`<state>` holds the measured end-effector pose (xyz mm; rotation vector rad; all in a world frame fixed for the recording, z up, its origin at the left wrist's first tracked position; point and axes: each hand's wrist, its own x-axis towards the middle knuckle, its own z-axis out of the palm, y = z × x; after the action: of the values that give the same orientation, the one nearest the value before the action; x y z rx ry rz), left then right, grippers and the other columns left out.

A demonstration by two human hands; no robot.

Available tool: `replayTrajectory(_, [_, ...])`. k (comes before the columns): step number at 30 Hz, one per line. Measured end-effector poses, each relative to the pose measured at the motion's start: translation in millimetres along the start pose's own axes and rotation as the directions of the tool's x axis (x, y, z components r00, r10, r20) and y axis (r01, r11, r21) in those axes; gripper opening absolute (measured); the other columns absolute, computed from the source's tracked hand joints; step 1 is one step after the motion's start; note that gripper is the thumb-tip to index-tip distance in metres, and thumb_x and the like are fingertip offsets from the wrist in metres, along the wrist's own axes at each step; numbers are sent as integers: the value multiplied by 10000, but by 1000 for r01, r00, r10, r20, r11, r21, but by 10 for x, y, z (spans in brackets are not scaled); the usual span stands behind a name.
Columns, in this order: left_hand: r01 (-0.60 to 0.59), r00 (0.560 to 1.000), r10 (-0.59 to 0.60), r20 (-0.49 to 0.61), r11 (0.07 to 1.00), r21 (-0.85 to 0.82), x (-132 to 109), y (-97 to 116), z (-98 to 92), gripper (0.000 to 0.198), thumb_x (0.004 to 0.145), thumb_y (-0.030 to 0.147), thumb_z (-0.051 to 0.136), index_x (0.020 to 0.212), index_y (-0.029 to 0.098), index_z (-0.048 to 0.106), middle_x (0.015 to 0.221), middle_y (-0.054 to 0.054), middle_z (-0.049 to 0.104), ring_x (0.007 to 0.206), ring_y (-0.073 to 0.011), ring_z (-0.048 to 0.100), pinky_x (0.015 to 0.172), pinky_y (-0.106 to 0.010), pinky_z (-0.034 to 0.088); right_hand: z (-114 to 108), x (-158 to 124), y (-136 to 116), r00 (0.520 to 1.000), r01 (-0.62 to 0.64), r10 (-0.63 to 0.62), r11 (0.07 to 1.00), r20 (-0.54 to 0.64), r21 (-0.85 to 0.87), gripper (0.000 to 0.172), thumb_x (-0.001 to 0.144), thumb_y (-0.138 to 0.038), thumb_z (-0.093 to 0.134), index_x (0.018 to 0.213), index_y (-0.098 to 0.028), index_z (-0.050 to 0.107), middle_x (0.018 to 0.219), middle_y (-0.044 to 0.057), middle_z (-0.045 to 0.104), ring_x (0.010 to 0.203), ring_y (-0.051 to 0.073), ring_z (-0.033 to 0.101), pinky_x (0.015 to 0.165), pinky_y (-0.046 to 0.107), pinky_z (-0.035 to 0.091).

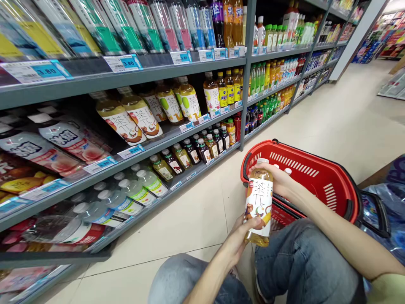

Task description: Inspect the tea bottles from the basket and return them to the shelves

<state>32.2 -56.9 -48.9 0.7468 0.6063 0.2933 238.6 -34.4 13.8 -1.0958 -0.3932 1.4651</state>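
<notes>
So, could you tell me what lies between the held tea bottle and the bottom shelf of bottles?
Only bare tiled floor separates the tea bottle from the bottom shelf, as the head view shows.

Grey metal shelving (126, 78) runs along the whole left side of the frame, packed with drinks. Top row has tall clear bottles with green, pink and blue labels (152, 25). Middle shelf holds amber tea bottles with white labels (139, 116), lower one has small dark bottles (193, 152) and white-capped water bottles (139, 190). Blue-and-white price tags (123, 62) line the edges. Cream tiled floor (348, 114) stretches to the upper right.
</notes>
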Motion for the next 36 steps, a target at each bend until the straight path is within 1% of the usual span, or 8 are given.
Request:
replayTrajectory(3, [1,1000,-1,14,1000,-23,-3,22,15,709,707,430,831,1307,110,633,1181,-180,719,1119,-343,668,1027,-435,452,-3,6,1,1000,-2,2,1000,-1,7,72,778,-238,687,749,-172,695,709,49,705,629,186,644,644,320,543])
replayTrajectory(7, [-4,1000,5,22,1000,-27,-6,39,28,714,710,429,830,1322,123,627,1180,-170,723,1136,-341,663,1036,-435,450,-8,4,2,1000,7,-7,1000,11,6,68,777,-240,689,749,-178,692,712,51,704,627,187,646,647,323,539])
replayTrajectory(16, [14,1000,-14,-10,1000,-5,0,10,5,718,708,437,821,1320,117,626,1191,-181,719,1181,-361,642,978,-420,481,-20,13,4,1000,7,-7,1000,10,1,75,777,-248,697,757,-176,703,713,48,705,635,184,645,646,317,543])
replayTrajectory(20, [8,1000,-8,-7,1000,-6,-16,19,21,721,695,440,824,1314,125,632,1223,-173,709,1148,-348,658,978,-420,482,-25,21,16,1000,13,-13,1000,17,3,88,785,-253,695,748,-174,709,728,53,714,643,183,649,651,314,548])
replayTrajectory(24, [1,1000,-1,-10,1000,10,-40,42,39,677,708,433,807,1288,122,649,1200,-161,721,1100,-328,677,953,-399,493,-19,22,22,1000,28,-28,1000,4,9,76,777,-240,697,759,-171,722,732,56,716,649,185,654,645,308,550])
replayTrajectory(28, [1,1000,-1,-21,1000,14,-52,52,48,670,703,438,810,1277,127,657,1187,-149,728,1124,-325,667,938,-378,498,-25,23,23,999,34,-34,999,-1,4,66,770,-234,704,772,-174,732,734,48,714,651,186,653,641,310,555])
replayTrajectory(36, [-6,1000,6,-7,1000,-13,-63,61,59,702,699,440,821,1303,131,640,1224,-155,712,1167,-338,645,991,-407,478,-25,21,25,999,38,-38,999,-6,-7,62,775,-233,698,771,-181,731,741,48,717,667,183,653,653,304,559])
